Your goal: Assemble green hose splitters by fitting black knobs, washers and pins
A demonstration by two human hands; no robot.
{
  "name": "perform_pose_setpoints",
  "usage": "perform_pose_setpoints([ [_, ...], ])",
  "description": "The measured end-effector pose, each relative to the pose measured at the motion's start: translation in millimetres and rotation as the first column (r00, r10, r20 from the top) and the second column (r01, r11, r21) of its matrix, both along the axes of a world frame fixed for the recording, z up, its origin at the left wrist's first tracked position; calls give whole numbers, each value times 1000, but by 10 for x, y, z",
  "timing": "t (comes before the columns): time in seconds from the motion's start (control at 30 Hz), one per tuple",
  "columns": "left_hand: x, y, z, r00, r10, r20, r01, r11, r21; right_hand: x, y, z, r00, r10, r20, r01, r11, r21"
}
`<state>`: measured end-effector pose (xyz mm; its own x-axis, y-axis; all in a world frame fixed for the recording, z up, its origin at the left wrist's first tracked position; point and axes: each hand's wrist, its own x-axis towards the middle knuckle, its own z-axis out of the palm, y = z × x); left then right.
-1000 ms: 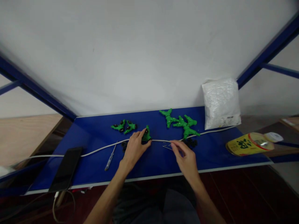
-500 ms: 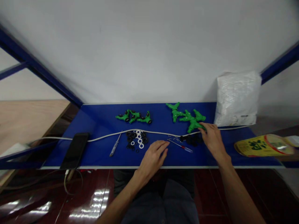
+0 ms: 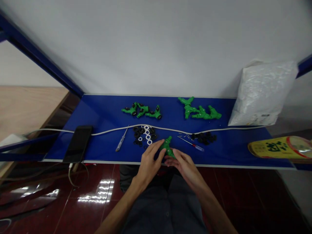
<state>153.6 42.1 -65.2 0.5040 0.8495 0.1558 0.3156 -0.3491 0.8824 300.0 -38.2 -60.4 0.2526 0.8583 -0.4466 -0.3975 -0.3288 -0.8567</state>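
Note:
A green Y-shaped hose connector [image 3: 167, 146] is held over the front of the blue shelf. My right hand [image 3: 183, 165] grips its lower right end, fingers curled beneath. My left hand [image 3: 149, 161] has thumb and fingers closed about its left arm. Left of it lie white and black rings [image 3: 147, 137]. To the right are small screws [image 3: 185, 136], a red-and-clear screwdriver [image 3: 196, 147] and a pile of small black parts [image 3: 206, 137]. More green connectors [image 3: 202, 112] lie at the back right; others with dark fittings [image 3: 142, 110] lie back left.
A white cable [image 3: 109, 131] crosses the blue shelf [image 3: 102, 110]. A phone [image 3: 78, 144] and a clear-handled screwdriver [image 3: 120, 143] lie at left. A white plastic package [image 3: 263, 94] leans at the back right, near a yellow bottle [image 3: 270, 148] on its side.
My right hand has brought one green connector from the right-hand group to the front middle. My left hand has closed on it too. The camera view has shifted slightly.

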Motion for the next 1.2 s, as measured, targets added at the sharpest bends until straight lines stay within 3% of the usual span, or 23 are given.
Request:
perform_pose_setpoints([
  [0.07, 40, -35, -71, 1000, -3, 8, 3, 999, 34, 131, -46, 12, 962, 35, 269, -24, 999, -45],
  [0.1, 50, -47, -111, 1000, -3, 11, 2, 999, 48, 243, -83, 29, 896, 49, 442, -21, 997, -69],
  [0.2, 51, -79, -197, 1000, 27, 1, -27, 997, 77, 652, -163, 75, 557, 24, 830, 35, 998, -53],
  [0.3, 64, -97, -216, 998, 60, -26, -57, 992, 113, 973, -99, 41, 297, -49, 954, 51, 998, 36],
  [0.43, 131, -75, -193, 993, 74, -93, -59, 986, 155, 1088, 141, -80, 89, -50, 995, 17, 999, 49],
  [0.5, 153, -53, -182, 992, 65, -110, -46, 985, 167, 1065, 234, -114, 30, -39, 999, -2, 999, 39],
  [0.93, 71, 44, -121, 997, 42, -63, -35, 994, 107, 981, 252, -137, -1, 9, 1000, -86, 996, -9],
  [1.13, 53, 74, -166, 998, 51, -36, -48, 996, 76, 941, 264, -50, 84, -20, 996, -105, 994, 28],
  [1.2, 56, 58, -170, 997, 60, -41, -57, 996, 64, 875, 260, 29, 202, -103, 974, -32, 993, 112],
])
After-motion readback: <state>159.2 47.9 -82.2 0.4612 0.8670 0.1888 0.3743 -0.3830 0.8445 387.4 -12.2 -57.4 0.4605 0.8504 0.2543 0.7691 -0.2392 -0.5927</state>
